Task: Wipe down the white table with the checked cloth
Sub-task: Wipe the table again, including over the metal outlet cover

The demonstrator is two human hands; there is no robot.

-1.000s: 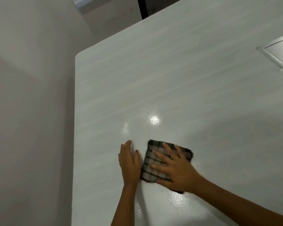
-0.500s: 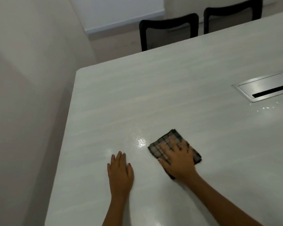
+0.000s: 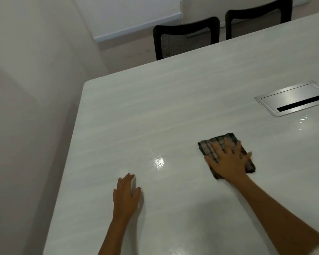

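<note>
The white table (image 3: 164, 111) fills most of the head view, its top glossy with damp streaks. A dark checked cloth (image 3: 210, 145), folded into a small square, lies flat on it right of centre. My right hand (image 3: 228, 161) presses down on the cloth with fingers spread, covering its near half. My left hand (image 3: 126, 196) rests palm down on the bare tabletop to the left, fingers together, holding nothing.
A silver cable hatch (image 3: 293, 100) is set into the table at the far right. Two black mesh chairs (image 3: 186, 37) (image 3: 258, 17) stand behind the far edge. The table's left edge runs along a beige floor (image 3: 29, 126).
My right hand has slid the cloth to the right and away from my left hand, toward the hatch. My left hand stayed flat on the table. The view has tilted up, showing the chairs.
</note>
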